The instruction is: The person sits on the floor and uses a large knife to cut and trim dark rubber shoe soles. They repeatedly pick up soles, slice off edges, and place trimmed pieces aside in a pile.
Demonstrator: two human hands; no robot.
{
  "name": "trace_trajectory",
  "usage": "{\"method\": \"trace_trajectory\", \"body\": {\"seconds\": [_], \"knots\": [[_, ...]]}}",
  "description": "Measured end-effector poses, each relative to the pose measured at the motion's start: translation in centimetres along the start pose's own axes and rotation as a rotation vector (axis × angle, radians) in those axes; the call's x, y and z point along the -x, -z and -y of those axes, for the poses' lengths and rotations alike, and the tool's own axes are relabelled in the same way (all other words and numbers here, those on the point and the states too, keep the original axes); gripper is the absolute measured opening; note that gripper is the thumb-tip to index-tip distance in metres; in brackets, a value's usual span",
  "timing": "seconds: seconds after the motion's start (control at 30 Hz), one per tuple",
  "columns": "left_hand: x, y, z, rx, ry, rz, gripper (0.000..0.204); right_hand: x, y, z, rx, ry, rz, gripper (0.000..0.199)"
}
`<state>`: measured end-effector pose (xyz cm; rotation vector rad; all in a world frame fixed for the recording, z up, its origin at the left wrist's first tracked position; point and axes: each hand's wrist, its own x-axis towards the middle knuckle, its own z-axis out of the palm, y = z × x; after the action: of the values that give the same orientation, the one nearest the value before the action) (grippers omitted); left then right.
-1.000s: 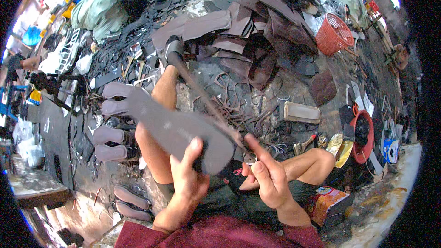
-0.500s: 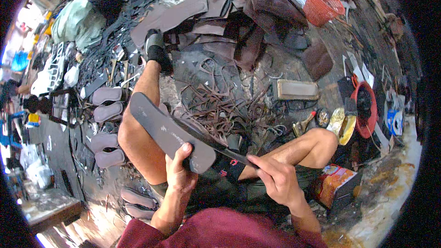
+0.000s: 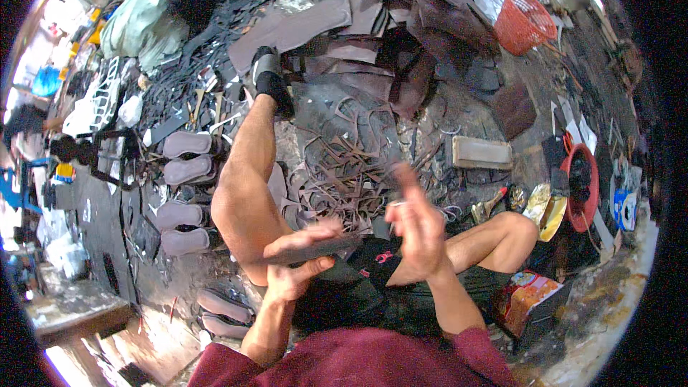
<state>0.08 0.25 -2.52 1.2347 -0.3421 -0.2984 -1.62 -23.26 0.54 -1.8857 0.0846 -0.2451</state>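
- The person sits on the floor with the left leg stretched out far and the right knee folded off to the right, working in the lap.
- The left hand [image 3: 297,272] has its fingers curled shut around a dark sole blank [image 3: 312,247], thumb on top, fingers underneath. The blank is seen nearly edge-on, lying flat just above the left thigh, its far end pointing right toward the other hand.
- The right hand [image 3: 419,233] is raised just to the right of the blank, blurred, fingers mostly straightened and pointing up and away. I cannot tell whether it has hold of anything; a thin tool could be lost in the blur.
- As I read it, this is the trimming or shaping step on one sole, caught between strokes: the blank is held steady and the working hand is off it.
- The next move, I'd judge, calls for the right hand to come back onto the blank's free end while the left keeps it from twisting, fingers clear of the edge being worked.
- Beyond the knees, a heap of dark curled offcuts [image 3: 351,172] lies on the floor.
- To the left, pale cut soles [image 3: 188,145] lie in a column, well apart from the hands.
- Far right is a red mesh basket [image 3: 524,21]; a pale rectangular block [image 3: 481,152] sits right of the scrap heap.
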Motion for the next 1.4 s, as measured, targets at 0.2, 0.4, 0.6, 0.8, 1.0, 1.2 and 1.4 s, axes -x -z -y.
{"method": "trace_trajectory", "body": {"seconds": [0.2,0.4,0.6,0.8,1.0,1.2,1.4], "knots": [[-4.2,-3.6,-0.8,-0.530,-0.377,-0.290,0.055,2.1,-1.0,1.6,-0.560,-0.487,-0.002,0.062],[-0.9,-5.2,-2.3,0.251,0.568,-0.301,0.054,-3.1,-0.7,2.1,-0.632,-0.414,-0.259,0.061],[-1.1,3.6,-8.0,0.194,0.035,-0.882,0.025,-3.3,0.1,2.5,-0.618,-0.430,-0.256,0.051],[-5.1,32.7,0.7,0.177,-0.216,-1.552,0.015,0.3,2.7,-6.0,-0.451,-0.621,-0.543,0.040],[-9.4,39.6,13.8,-0.195,0.149,-1.686,0.026,-0.6,1.3,-7.7,-0.397,-0.682,-0.564,0.041],[-9.3,35.2,13.5,-0.418,0.032,-1.773,0.055,-12.2,-5.3,-9.8,-0.246,-0.499,-0.195,0.045],[-3.8,22.1,7.8,-0.309,-0.134,-1.197,0.031,-37.6,-16.3,-15.3,-0.404,-0.542,0.151,0.060]]}}
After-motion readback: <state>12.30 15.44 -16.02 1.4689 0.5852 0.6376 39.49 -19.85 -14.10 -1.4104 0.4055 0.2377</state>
